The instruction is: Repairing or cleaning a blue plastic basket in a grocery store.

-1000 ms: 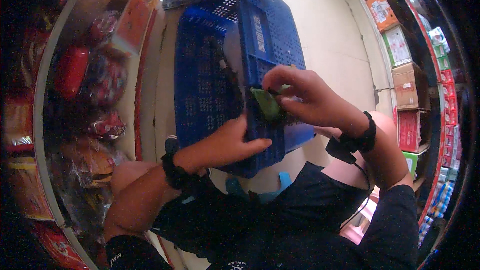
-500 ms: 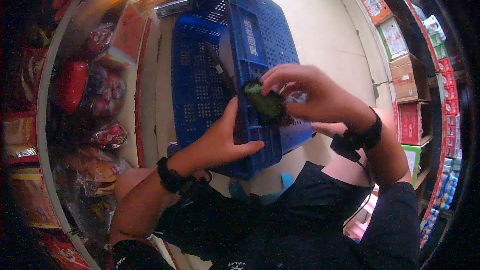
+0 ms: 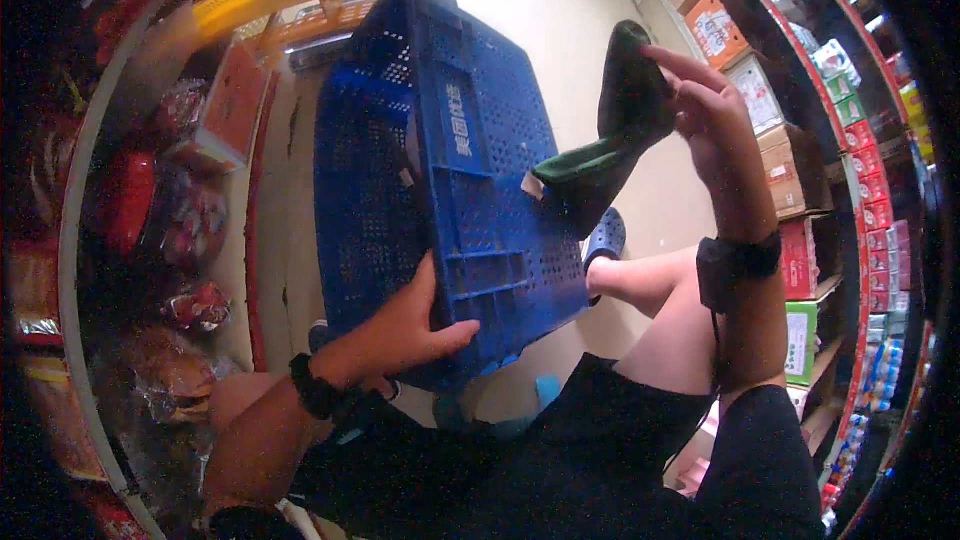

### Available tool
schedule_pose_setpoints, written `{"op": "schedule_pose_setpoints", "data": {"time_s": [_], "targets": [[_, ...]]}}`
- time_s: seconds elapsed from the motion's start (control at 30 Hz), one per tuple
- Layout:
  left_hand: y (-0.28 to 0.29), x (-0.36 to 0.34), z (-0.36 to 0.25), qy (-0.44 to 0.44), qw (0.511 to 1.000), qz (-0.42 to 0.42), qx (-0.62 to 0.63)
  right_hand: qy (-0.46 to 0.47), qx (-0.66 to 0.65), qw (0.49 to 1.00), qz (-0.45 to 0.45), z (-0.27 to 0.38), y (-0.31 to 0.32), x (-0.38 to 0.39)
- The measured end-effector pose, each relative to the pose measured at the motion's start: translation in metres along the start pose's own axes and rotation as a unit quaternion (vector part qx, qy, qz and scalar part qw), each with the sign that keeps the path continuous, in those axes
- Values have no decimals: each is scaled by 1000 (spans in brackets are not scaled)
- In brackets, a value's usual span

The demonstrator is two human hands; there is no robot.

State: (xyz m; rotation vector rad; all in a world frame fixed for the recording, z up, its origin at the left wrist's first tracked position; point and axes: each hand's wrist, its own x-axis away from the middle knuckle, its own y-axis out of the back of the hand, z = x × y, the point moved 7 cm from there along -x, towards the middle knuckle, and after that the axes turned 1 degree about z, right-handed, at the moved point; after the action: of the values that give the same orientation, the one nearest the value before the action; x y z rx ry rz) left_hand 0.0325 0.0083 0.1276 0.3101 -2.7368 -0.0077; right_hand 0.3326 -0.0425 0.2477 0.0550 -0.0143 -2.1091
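Pinching dark-green cloth [image 3: 622,125] right of upper centre, my right hand [image 3: 718,125] presumably lets loose end dangle; left hand [image 3: 405,325], thumb spread from forefinger, rests on blue crate's [image 3: 495,140] edge, centre, probably bracing it.

Shop aisle, pretty packed tbh. Pale floor [image 3: 530,50] down the middle. Left side's got an orange-red box [image 3: 228,100], a shiny red package [image 3: 128,202] and a bunch of stuff in crinkly clear plastic [image 3: 165,370], with a blurry yellow basket [image 3: 225,0] up top. Over on the right, a line of cartons: orange box [image 3: 712,28], brown cardboard box [image 3: 785,170], red box [image 3: 797,258], green-and-white box [image 3: 800,340]. Small red packs [image 3: 872,178] sit stacked just beside those.
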Motion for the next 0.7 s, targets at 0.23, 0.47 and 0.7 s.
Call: {"op": "schedule_pose_setpoints", "data": {"time_s": [0.23, 0.47, 0.7], "targets": [[0, -1, -3, -53, 998, 3, 12, 34, -350, 933, 81, 3, -3, -4], [-3, 2, -4, -53, 997, 3, 50, -103, -300, 939, 137, -23, -32, 4], [-4, -4, 4, -42, 998, 14, 45, -88, -172, 935, 296, -36, -95, 43]]}}
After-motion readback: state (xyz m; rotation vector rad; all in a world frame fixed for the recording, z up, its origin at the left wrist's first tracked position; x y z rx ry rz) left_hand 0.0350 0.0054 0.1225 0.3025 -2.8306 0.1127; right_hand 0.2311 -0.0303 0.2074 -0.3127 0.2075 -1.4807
